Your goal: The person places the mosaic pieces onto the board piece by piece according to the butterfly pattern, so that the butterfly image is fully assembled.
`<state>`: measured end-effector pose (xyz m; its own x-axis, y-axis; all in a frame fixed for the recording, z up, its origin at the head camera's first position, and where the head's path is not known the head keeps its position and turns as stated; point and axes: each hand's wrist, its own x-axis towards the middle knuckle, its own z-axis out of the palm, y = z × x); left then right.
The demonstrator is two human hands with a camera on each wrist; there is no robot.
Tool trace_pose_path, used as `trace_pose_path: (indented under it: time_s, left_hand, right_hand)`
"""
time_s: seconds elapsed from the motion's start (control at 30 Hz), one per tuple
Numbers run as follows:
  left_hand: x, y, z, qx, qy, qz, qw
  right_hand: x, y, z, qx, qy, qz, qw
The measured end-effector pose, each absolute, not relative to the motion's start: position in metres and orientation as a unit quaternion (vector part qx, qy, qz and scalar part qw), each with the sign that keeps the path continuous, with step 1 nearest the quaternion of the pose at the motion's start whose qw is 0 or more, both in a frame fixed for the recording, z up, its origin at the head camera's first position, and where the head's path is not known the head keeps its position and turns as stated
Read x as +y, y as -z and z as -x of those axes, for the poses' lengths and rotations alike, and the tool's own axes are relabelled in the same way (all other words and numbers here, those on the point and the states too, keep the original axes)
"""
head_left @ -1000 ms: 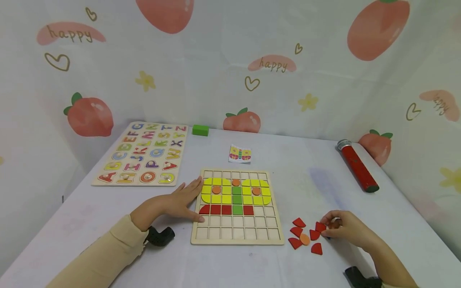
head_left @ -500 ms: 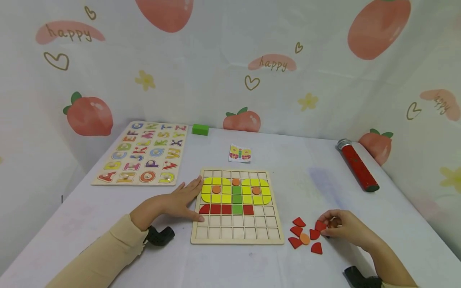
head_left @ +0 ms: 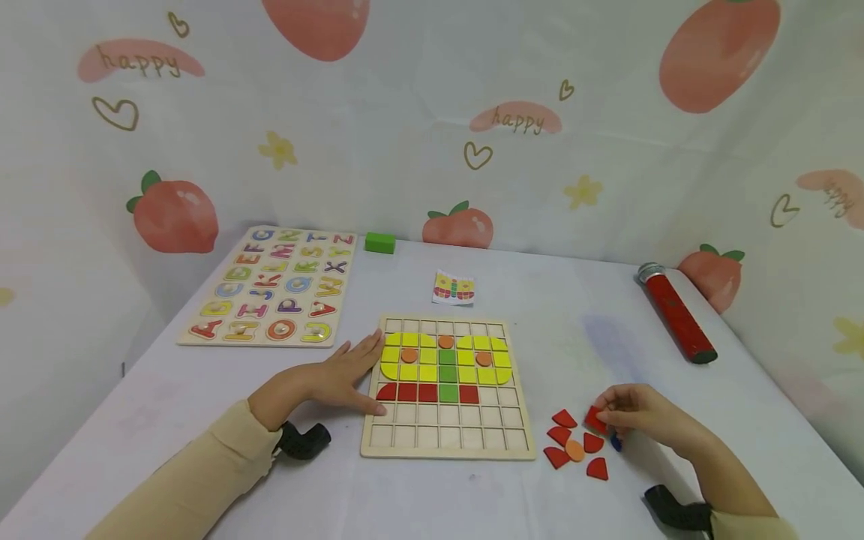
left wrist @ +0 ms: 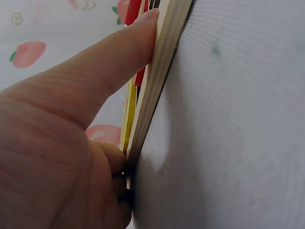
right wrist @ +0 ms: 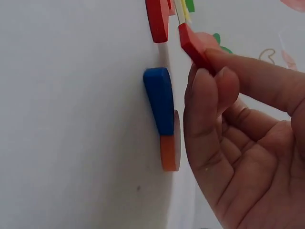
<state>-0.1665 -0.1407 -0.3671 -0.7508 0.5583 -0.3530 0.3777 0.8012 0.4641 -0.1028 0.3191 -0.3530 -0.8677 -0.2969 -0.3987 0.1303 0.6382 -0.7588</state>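
Note:
My right hand (head_left: 644, 416) pinches a red square tile (head_left: 595, 420) between thumb and fingertips, raised off the table, as the right wrist view shows. Beneath it lie several red quarter-round pieces (head_left: 597, 469), an orange disc (head_left: 574, 451) and a blue piece (right wrist: 159, 100), partly hidden by the hand in the head view. My left hand (head_left: 337, 382) rests spread along the left edge of a wooden grid board (head_left: 448, 453), thumb on its rim. Yellow, green, red and orange tiles fill much of the board's upper and middle rows; the lower two rows hold bare squares.
Behind the board lies a small picture card (head_left: 454, 289) with a butterfly pattern. An alphabet puzzle board (head_left: 313, 296) is at the back left beside a green block (head_left: 380, 243). Toward the right edge lies a red microphone-shaped object (head_left: 677, 315).
My right hand has picked the red square tile up from the loose pieces and moved slightly away from me, uncovering the blue piece. The left hand keeps its place on the board.

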Motion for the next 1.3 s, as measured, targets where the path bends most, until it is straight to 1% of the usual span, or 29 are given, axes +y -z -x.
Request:
trace_pose_path:
  time_s: [0.3, 0.53, 0.7, 0.9, 1.3]
  left_hand:
    - [-0.14, 0.369, 0.167, 0.914, -0.187, -0.266, 0.244]
    - [-0.139, 0.373, 0.167, 0.915, -0.19, -0.26, 0.244]
    - [-0.139, 0.373, 0.167, 0.918, -0.186, -0.257, 0.239]
    - [-0.139, 0.371, 0.166, 0.917, -0.189, -0.255, 0.241]
    - [-0.139, 0.366, 0.164, 0.919, -0.186, -0.251, 0.24]
  right_hand:
    - [0.294, 0.353, 0.12, 0.872, 0.417, 0.066, 0.248]
    - [0.267, 0.345, 0.137, 0.863, 0.423, 0.113, 0.251]
    - [0.244, 0.34, 0.148, 0.863, 0.416, 0.126, 0.257]
    - [0.219, 0.342, 0.159, 0.858, 0.41, 0.159, 0.265]
    - [0.188, 0.35, 0.167, 0.862, 0.393, 0.183, 0.264]
